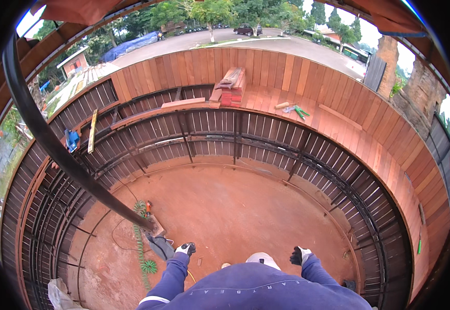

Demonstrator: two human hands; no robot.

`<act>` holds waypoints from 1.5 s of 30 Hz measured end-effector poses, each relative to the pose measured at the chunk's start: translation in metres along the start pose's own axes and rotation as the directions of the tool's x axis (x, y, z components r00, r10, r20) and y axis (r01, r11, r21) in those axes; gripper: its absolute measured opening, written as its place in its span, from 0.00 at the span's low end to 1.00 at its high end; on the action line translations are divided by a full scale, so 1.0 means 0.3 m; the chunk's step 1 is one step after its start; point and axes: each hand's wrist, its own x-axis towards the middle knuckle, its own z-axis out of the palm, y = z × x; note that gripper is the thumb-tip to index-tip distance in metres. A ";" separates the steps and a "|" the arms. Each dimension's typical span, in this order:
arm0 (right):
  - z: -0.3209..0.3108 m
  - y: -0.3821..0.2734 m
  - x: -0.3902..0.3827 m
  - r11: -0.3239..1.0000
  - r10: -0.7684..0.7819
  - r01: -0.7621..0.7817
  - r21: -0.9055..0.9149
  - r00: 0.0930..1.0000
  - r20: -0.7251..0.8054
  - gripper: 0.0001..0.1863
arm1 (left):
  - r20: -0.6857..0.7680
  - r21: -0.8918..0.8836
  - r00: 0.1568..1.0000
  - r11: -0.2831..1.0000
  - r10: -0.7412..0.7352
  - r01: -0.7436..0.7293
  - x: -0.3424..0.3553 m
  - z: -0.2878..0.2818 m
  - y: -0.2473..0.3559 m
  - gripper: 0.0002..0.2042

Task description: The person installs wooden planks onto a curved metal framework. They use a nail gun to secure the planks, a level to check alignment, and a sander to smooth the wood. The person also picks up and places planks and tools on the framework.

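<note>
- Your gloved left hand [185,249]: empty, fingers curled, just right of black curved steel post [54,147]; steady yourself there.
- Your gloved right hand [299,255]: empty, finger state unclear, well right of post.
- Coiled green hose [142,243]: at post's foot; step clear.

Red dirt floor [245,206], green coiled hose [142,248]

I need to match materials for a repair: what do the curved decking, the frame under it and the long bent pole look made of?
Curved decking: reddish-brown wooden planks, matte, visible board seams. Frame: likely dark steel, thin black bars and rails under the slats. Bent pole: probably black metal tube, smooth with a slight sheen.
</note>
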 end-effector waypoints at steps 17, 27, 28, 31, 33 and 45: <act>1.757 -2.038 0.037 0.840 -0.522 0.458 0.290 0.540 0.660 0.43 | -0.326 0.694 0.903 0.577 -0.280 0.430 0.536 0.143 0.316 0.14; 2.085 -2.346 0.235 0.827 -0.549 0.315 0.466 0.634 0.545 0.19 | -0.395 0.430 0.882 0.797 -0.256 0.424 0.908 0.329 0.634 0.13; 2.071 -2.353 0.240 0.814 -0.568 0.334 0.475 0.633 0.527 0.19 | -0.381 0.446 0.889 0.791 -0.256 0.419 0.951 0.333 0.658 0.13; 2.000 -2.352 0.132 0.773 -0.625 0.401 0.492 0.614 0.482 0.18 | -0.357 0.486 0.900 0.773 -0.251 0.408 1.047 0.322 0.726 0.13; 1.892 -2.341 0.031 0.718 -0.688 0.446 0.535 0.575 0.443 0.19 | -0.348 0.501 0.902 0.763 -0.255 0.409 1.107 0.295 0.751 0.12; 1.233 -2.285 0.207 0.712 -0.701 0.670 0.210 0.694 0.164 0.17 | -0.241 0.043 0.919 0.949 0.312 -0.311 1.765 0.409 1.538 0.12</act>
